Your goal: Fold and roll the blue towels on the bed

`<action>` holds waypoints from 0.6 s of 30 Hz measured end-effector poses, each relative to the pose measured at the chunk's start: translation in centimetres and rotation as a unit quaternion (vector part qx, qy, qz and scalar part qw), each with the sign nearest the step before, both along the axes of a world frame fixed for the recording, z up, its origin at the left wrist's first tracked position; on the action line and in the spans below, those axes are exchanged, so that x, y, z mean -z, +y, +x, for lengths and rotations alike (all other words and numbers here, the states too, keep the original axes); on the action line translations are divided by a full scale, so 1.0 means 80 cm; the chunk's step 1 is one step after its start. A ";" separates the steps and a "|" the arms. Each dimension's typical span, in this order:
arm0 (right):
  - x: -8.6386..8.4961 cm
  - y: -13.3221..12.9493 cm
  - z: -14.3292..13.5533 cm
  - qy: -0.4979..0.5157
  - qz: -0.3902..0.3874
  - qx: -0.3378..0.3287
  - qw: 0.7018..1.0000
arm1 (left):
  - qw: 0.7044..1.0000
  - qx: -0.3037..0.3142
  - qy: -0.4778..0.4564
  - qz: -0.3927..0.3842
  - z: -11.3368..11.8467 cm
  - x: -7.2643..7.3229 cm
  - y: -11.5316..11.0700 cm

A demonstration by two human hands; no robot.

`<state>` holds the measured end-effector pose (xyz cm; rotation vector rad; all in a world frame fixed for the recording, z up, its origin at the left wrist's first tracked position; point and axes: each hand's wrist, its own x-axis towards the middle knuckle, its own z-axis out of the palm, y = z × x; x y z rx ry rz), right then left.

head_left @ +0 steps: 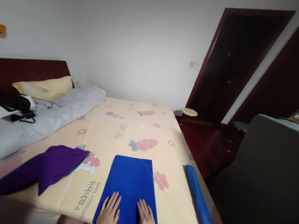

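A blue cloth, folded into a flat rectangle, lies on the bed just in front of me. My left hand rests palm down on its near left corner, fingers stretched out. On the near right part of the same cloth, my right hand lies flat too, its fingers extended. Neither hand grips anything. To the left is a crumpled purple cloth with a thin green edge. Over on the right side of the bed sits a long, narrow blue roll with a whitish near end.
The patterned yellow sheet covers the bed. A grey rolled quilt and a yellow pillow lie by the headboard, with a black bag on top. A dark grey panel stands at right; a stool is beyond.
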<state>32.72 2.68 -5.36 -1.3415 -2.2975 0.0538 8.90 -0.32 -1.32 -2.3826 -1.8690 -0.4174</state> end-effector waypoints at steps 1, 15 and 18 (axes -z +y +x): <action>0.006 -0.003 0.016 -0.001 0.007 0.019 1.000 | 1.000 -0.019 0.008 0.005 -0.013 -0.001 -0.003; -0.060 0.025 -0.044 -0.010 -0.092 0.079 0.993 | 0.998 -0.023 -0.010 -0.060 0.028 -0.015 0.026; -0.072 0.038 -0.072 -0.003 -0.157 0.008 0.987 | 0.995 0.006 -0.028 -0.092 0.055 -0.010 0.048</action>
